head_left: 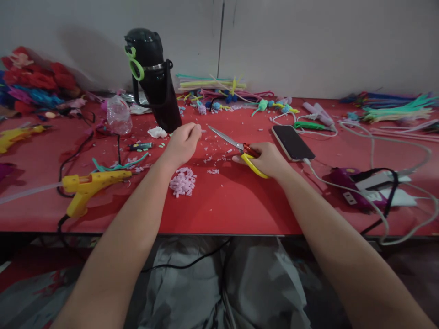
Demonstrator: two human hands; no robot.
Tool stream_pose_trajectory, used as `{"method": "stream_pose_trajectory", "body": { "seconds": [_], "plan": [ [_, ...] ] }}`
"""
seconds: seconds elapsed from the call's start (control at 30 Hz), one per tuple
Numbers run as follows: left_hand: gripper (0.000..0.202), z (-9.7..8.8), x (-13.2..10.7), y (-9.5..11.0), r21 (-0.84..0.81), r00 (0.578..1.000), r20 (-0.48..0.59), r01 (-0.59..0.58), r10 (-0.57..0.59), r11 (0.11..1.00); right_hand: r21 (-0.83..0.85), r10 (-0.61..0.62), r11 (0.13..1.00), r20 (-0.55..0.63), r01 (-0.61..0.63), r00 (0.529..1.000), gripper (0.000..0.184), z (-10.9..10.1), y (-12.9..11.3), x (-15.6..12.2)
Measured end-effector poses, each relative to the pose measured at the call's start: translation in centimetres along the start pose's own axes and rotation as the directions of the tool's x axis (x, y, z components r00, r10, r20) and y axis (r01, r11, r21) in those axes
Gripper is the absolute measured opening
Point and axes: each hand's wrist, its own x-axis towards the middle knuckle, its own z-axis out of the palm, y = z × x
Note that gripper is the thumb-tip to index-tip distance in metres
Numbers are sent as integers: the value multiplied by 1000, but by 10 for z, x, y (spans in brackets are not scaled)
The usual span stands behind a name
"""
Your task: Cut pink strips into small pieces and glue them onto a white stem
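My left hand is closed in a pinch above the red table, and a tiny lilac bit shows at its fingertips; what lies inside is hidden. In my right hand are scissors with yellow and red handles. Their blades look nearly closed, with the tip pointing left towards my left fingertips but apart from them. Below my left wrist lies a heap of short lilac cut pieces. Lilac scraps are strewn on the table between my hands.
A black bottle stands behind my left hand. A yellow glue gun lies left of my forearm, its cord trailing. To the right are a phone on a cable and a purple power strip. Pipe cleaners lie along the wall.
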Motion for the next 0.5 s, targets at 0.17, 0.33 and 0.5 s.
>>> {"method": "stream_pose_trajectory", "body": {
  "seconds": [0.17,0.33,0.5],
  "plan": [
    [39,1,0,0,-29,1000,3,7,-7,1000,-5,7,1000,2,-7,1000,67,-1,-2,-1],
    [38,0,-1,4,-23,1000,3,-10,10,1000,-30,-15,999,-8,15,1000,67,0,-1,-1],
    [37,1,-2,5,-45,1000,1,-5,5,999,-65,-21,998,-4,21,1000,65,2,1,0]
  ]
}}
